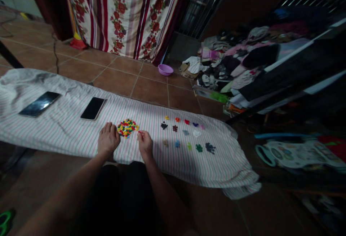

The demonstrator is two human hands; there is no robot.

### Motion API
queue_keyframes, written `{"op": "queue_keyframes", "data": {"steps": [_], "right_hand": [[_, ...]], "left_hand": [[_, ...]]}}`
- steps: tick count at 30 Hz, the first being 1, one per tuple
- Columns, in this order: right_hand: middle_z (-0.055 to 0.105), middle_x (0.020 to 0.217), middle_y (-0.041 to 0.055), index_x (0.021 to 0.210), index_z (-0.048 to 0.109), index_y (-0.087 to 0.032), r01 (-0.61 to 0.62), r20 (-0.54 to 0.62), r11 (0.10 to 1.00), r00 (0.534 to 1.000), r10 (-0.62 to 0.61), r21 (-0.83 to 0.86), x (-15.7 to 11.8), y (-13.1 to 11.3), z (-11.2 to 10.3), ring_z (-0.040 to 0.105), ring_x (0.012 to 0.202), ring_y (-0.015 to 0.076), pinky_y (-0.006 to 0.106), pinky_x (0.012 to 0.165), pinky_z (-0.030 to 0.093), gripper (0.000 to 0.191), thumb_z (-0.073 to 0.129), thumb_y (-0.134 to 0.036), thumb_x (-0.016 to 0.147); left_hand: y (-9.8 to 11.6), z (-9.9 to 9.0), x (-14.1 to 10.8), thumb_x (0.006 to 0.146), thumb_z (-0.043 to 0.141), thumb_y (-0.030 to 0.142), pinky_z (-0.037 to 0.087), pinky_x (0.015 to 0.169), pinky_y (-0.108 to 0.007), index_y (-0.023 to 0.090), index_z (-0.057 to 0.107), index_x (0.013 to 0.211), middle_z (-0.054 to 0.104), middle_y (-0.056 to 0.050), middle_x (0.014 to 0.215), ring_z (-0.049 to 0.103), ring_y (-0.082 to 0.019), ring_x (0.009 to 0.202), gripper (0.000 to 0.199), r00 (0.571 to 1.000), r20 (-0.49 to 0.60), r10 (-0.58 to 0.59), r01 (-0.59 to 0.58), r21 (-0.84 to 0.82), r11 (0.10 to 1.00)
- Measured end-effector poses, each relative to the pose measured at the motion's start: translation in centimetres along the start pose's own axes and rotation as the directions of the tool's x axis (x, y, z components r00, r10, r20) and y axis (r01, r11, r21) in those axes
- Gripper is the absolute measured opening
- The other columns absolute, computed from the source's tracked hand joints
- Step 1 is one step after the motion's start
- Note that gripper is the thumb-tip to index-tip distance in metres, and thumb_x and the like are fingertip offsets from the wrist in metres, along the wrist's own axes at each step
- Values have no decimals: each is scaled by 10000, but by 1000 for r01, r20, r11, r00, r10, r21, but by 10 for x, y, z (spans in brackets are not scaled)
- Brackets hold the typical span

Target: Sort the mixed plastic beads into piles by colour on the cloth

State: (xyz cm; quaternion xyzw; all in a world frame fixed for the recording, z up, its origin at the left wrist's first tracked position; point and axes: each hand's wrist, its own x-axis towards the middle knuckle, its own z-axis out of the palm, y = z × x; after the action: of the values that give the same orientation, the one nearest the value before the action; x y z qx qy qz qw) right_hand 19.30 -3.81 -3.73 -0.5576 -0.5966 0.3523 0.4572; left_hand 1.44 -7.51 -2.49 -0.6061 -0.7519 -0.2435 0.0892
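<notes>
A round pile of small mixed pieces point(127, 128), mostly yellow, red, green and white, lies on the striped cloth between my hands. My left hand point(108, 138) rests palm down at the pile's left edge, its fingers lying on the cloth and nothing visible in them. On the pile's right side, my right hand point(145, 143) has thumb and forefinger pinched on a tiny red piece point(139, 131). Farther right, small single-colour heaps sit in rows, among them a black heap point(164, 125), a red heap point(186, 122), a dark green heap point(199, 148) and a dark grey heap point(210, 148).
The striped cloth point(146, 117) covers a long, narrow surface. A phone point(93, 108) and a larger dark tablet-like device point(40, 104) lie on its left. Beyond are a floral curtain point(119, 16), a purple basin point(165, 70) on the tiles and heaped clothes point(238, 55).
</notes>
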Motion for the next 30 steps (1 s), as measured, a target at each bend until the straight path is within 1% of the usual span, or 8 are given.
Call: {"op": "queue_keyframes", "data": {"steps": [3,5,9,12,14,17,22,30], "right_hand": [[725,847,18,961,652,-221,-51,8,999,999,51,5,3,2,-19,670,708,157,262,657,520,299,499,-463,873],[726,833,21,975,662,-212,-79,-32,997,996,79,-14,9,3,-40,668,694,159,264,648,516,331,500,-480,866],[732,866,62,988,685,-176,-49,-208,996,978,33,-73,36,8,-98,666,748,182,289,703,515,410,485,-503,841],[734,944,109,952,701,-156,-47,-389,984,921,-24,-171,66,19,-145,662,837,206,308,770,509,413,510,-485,791],[732,914,111,949,706,-142,-66,-425,968,904,-44,-241,85,27,-173,653,805,199,306,778,503,403,518,-452,771],[723,860,93,986,707,-135,-176,-462,917,887,-10,-357,109,35,-206,644,773,190,290,758,499,368,513,-355,766],[724,882,90,1017,714,-138,-355,-454,742,888,78,-568,139,42,-233,640,805,189,266,741,476,352,474,-197,766],[723,808,68,843,771,-200,-396,-356,616,914,194,-681,169,57,-243,652,739,183,266,692,470,285,524,-115,731]], "left_hand": [[0,0,0,909,407,231,410,1025,-483,78,607,1099,582,-237,1302,502,-362,1280,316,1000,-2,-4,4,5,1000],[0,0,1,906,411,230,418,1020,-487,80,606,1103,583,-234,1304,506,-363,1280,315,1000,-2,-9,9,6,1000],[0,1,1,903,414,233,420,1025,-493,70,600,1111,584,-242,1299,501,-368,1286,323,1000,-1,2,-2,7,1000],[0,0,1,897,422,233,425,1020,-501,90,596,1110,588,-233,1296,505,-362,1284,311,1000,-7,-2,2,1,1000],[1,0,1,892,424,234,424,1021,-506,105,594,1106,586,-228,1298,504,-357,1286,302,1000,-9,-7,7,-14,1000],[1,1,1,886,420,242,408,1030,-520,111,593,1091,574,-236,1304,492,-362,1292,299,1000,-7,-8,8,-46,999],[1,2,1,878,415,249,402,1023,-526,118,589,1101,573,-237,1303,490,-363,1283,311,1000,-16,-21,20,-62,998],[0,4,1,892,395,256,405,1014,-524,102,587,1118,570,-246,1308,485,-369,1289,334,1000,9,-28,28,-51,998]]}}
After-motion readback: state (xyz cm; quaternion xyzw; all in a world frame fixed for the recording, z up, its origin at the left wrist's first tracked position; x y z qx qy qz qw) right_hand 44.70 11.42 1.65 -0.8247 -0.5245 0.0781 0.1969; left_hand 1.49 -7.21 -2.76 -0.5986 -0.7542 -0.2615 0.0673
